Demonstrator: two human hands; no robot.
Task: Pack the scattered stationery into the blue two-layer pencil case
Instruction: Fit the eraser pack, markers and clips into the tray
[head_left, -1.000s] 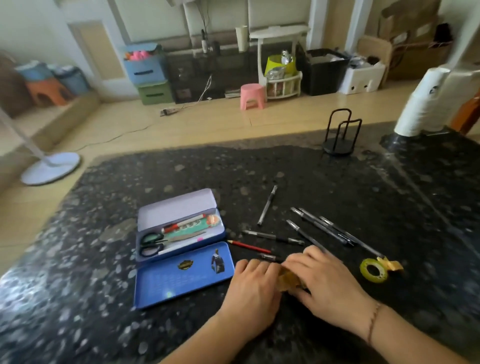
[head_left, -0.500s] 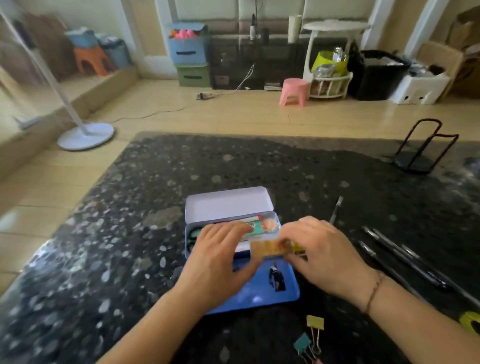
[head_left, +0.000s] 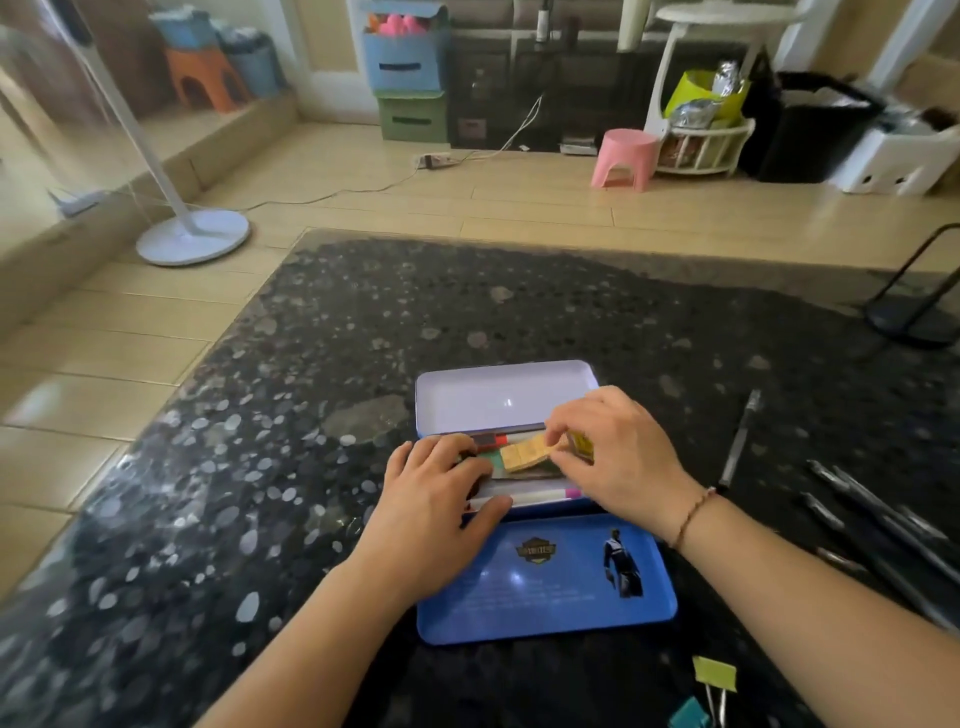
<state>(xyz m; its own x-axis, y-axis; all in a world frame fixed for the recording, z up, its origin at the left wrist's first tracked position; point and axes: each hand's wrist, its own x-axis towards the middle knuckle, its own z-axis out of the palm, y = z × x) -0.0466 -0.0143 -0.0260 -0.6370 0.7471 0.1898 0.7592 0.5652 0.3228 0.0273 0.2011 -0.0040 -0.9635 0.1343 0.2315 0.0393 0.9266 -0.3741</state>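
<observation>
- Two bare hands worked over the blue two-layer metal pencil case (head_left: 545, 587), which lay open at lower centre of the frame on the black speckled stone table (head_left: 260, 493).
- Right hand (head_left: 618, 457) pinched a tan rectangular eraser-like block (head_left: 527, 453) with curled fingertips, holding it over the case's middle tray.
- Left hand (head_left: 436, 509) rested on the tray's left end, fingers bent over the contents and thumb lying along the near rim; whether it gripped anything could not be told.
- Beneath the hands, a white pen with a pink tip (head_left: 540, 496) lay along the tray's near edge, with a red-and-dark item (head_left: 491, 441) at the far edge.
- The pale lid (head_left: 504, 395) stood open behind the tray, and the blue printed layer lay in front.
- At right of the frame, one slim grey pen (head_left: 740, 439) lay apart, and several dark pens (head_left: 878, 514) lay grouped further right.
- At lower right sat a yellow binder clip (head_left: 716, 674) and a teal binder clip (head_left: 688, 714), touching.
</observation>
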